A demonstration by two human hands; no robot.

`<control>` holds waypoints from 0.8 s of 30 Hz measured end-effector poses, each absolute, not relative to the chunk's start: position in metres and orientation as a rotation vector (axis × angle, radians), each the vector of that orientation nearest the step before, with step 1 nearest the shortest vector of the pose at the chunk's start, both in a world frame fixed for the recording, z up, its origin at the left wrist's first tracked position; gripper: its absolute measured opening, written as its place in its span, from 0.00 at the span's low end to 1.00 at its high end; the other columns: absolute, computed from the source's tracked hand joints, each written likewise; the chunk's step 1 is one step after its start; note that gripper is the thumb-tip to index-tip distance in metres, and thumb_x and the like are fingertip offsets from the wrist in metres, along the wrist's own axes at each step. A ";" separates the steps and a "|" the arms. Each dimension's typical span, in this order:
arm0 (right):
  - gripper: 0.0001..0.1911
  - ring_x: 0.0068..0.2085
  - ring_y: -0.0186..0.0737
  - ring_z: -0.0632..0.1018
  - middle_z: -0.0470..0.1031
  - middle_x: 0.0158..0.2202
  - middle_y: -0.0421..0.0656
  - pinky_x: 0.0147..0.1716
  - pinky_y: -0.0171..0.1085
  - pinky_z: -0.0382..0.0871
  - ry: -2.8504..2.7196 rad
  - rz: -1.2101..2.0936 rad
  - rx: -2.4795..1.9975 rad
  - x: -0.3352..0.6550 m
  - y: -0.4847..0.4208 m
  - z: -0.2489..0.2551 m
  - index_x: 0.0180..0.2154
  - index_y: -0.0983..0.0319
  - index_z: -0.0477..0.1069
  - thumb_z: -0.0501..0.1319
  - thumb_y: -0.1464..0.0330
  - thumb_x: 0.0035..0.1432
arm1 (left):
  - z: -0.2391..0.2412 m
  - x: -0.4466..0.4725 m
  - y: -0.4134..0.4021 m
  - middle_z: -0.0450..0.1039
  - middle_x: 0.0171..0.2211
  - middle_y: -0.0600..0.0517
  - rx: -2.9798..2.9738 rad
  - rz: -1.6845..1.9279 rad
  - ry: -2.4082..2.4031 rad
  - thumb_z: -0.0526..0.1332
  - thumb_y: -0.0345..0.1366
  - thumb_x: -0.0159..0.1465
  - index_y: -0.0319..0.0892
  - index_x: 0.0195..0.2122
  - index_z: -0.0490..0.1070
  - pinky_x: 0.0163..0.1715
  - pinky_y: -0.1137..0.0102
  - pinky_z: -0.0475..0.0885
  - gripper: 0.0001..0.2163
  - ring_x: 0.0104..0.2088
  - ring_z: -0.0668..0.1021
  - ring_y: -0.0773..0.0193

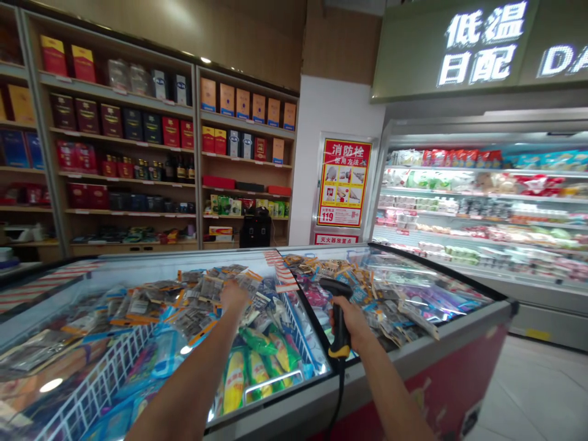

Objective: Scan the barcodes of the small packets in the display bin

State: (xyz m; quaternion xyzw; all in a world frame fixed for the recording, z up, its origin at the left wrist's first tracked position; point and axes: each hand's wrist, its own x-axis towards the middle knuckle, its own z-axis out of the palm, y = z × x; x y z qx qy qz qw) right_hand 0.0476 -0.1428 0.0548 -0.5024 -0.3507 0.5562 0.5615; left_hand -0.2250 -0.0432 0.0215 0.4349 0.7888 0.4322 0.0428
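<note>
My right hand [351, 321] is wrapped round the handle of a black barcode scanner [340, 312], its head upward and its cable hanging over the freezer's front. The scanner has a yellow band near its base. My left hand [234, 295] reaches forward among flat snack packets [202, 300] lying on the glass-topped freezer. A pale packet [250, 282] is at its fingers, which are mostly hidden, so its grip is unclear. More grey, orange and blue packets [390, 309] lie on the glass to the right of the scanner.
Through the glass show yellow-green frozen packs [235, 373] and a white wire basket [105, 383]. The freezer's front rim [441, 335] runs close to me. Behind stand shelves of boxes [110, 122] and a lit refrigerated display [482, 202]. Tiled floor [537, 398] lies at the right.
</note>
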 end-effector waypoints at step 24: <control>0.10 0.13 0.32 0.65 0.64 0.11 0.38 0.11 0.32 0.60 -0.662 1.104 -1.340 0.159 -0.149 0.030 0.19 0.62 0.63 0.58 0.65 0.47 | -0.009 0.065 -0.056 0.69 0.48 0.37 1.882 0.828 1.616 0.67 0.31 0.45 0.39 0.44 0.67 0.52 0.51 0.54 0.23 0.55 0.64 0.43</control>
